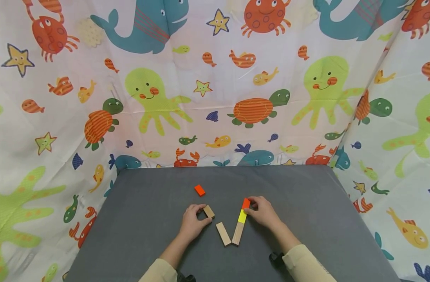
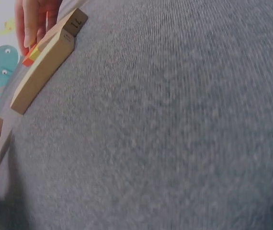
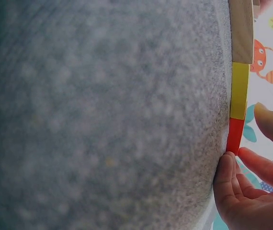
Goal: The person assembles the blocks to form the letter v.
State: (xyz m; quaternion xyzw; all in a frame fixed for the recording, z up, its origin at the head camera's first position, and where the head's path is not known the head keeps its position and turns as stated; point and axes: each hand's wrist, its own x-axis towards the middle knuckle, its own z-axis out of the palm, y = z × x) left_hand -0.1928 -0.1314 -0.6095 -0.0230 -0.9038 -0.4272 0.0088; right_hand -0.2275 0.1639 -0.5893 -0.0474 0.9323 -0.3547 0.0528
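My left hand (image 1: pixel 193 222) pinches a short plain wooden block (image 1: pixel 208 212) between thumb and fingers; only part of that grip shows at the left wrist view's edge. My right hand (image 1: pixel 265 212) touches the far end of an orange-red block (image 1: pixel 246 203) with its fingertips, while its thumb stands above the blocks in the right wrist view. That block lies end to end with a yellow block (image 1: pixel 242 216) and a long wooden block (image 1: pixel 237 234). A second long wooden block (image 1: pixel 223 234) slants away leftward, the near ends meeting in a V.
A loose orange-red block (image 1: pixel 199 190) lies farther back, beyond my left hand. Everything rests on a grey cloth-covered table (image 1: pixel 151 199). A curtain (image 1: pixel 201 117) printed with sea animals hangs behind the table and along its sides.
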